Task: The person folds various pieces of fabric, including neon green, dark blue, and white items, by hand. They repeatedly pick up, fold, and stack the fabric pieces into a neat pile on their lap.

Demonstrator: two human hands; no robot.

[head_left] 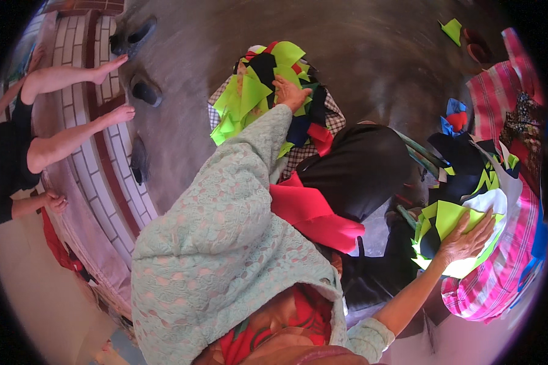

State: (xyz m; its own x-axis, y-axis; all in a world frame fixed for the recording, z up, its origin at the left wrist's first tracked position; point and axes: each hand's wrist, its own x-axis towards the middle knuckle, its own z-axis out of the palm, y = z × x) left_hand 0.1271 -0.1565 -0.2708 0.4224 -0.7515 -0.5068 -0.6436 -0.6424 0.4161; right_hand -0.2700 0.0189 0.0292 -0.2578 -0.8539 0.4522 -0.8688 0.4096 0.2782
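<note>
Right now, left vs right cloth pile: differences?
Left pile has checked cloth at its edges; right pile has pink plaid cloth beside it. Left pile shows red pieces near left hand; right pile, a white piece near right hand. Both mix lime and dark scraps.

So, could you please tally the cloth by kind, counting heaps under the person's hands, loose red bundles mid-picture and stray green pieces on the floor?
Multicoloured cloth-scrap heaps, under the left hand and right hand: 2
Loose bright red cloth bundle: 1
Stray lime-green angular cloth piece on the dark floor: 1
Total: 4
</note>
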